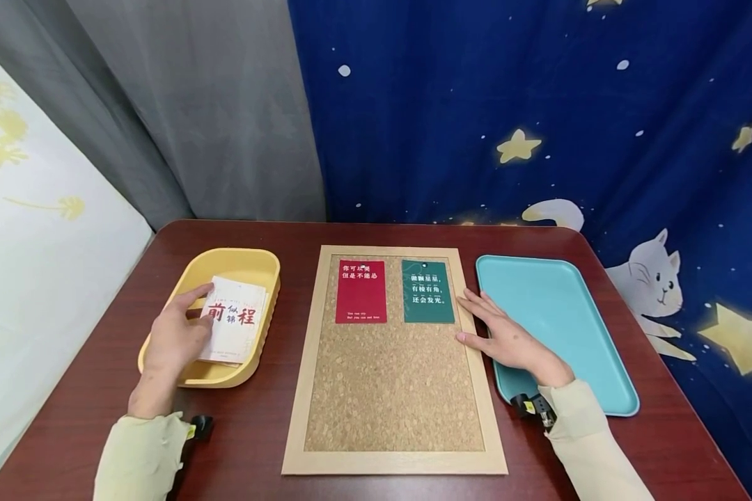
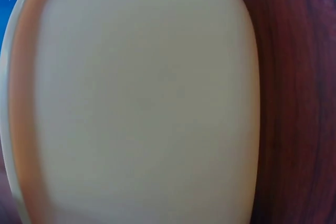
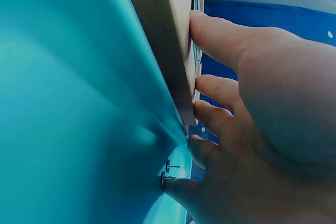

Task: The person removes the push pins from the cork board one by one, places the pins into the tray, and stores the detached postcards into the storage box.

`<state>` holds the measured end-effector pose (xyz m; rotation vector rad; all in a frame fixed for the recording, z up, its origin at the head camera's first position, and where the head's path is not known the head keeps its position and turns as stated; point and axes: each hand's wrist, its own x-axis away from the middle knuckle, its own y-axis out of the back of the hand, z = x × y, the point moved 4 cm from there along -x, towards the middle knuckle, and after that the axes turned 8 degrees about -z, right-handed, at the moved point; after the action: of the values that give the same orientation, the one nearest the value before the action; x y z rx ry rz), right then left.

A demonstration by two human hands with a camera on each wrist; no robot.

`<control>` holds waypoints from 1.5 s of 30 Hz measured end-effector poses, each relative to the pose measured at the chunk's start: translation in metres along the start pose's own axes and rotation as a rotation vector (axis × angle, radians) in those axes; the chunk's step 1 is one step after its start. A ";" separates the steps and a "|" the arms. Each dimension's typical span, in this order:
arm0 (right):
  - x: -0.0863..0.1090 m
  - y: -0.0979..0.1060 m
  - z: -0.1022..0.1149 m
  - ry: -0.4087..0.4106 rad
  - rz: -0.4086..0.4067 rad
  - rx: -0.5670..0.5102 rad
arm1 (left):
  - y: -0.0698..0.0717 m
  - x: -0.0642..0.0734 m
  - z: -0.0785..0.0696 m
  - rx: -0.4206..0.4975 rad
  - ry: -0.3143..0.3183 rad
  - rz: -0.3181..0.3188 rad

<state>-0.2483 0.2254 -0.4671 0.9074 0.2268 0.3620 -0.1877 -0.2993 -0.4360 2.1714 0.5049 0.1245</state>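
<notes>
In the head view my left hand (image 1: 178, 334) is inside the yellow basket (image 1: 238, 257), its fingers and thumb gripping the left side of a white card (image 1: 235, 337) with red and blue lettering. Another card's edge shows under it. The left wrist view shows only the basket's pale outer wall (image 2: 152, 93). My right hand (image 1: 504, 334) rests with extended fingers on the right side of the wood-framed cork board (image 1: 388, 390). A red card (image 1: 361, 296) and a green card (image 1: 427, 296) are pinned near the board's top.
A turquoise tray (image 1: 558, 313) lies right of the board, beneath my right wrist. Inside it, thumbtacks (image 3: 168, 166) show near the fingers in the right wrist view. The dark red tabletop (image 1: 251, 431) ends at grey and blue curtains (image 1: 413, 104).
</notes>
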 end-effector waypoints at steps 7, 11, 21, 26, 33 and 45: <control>0.000 0.002 -0.001 -0.008 0.006 -0.001 | 0.000 0.000 -0.003 -0.001 -0.090 -0.021; 0.000 0.002 -0.001 -0.016 0.006 0.001 | -0.001 0.001 -0.003 0.010 -0.091 -0.010; 0.000 0.003 0.000 -0.009 0.009 -0.005 | -0.003 0.000 -0.002 0.034 -0.068 0.021; -0.001 0.003 -0.001 -0.004 0.006 -0.002 | -0.003 -0.001 -0.002 0.042 -0.047 0.024; -0.001 0.002 -0.001 -0.005 0.008 -0.007 | -0.002 0.000 -0.001 0.063 -0.017 0.020; 0.000 0.001 0.000 -0.005 0.003 -0.006 | 0.000 0.004 -0.004 0.085 -0.001 0.008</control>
<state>-0.2486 0.2262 -0.4665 0.9028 0.2196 0.3627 -0.1851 -0.2946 -0.4337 2.2561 0.5090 0.1088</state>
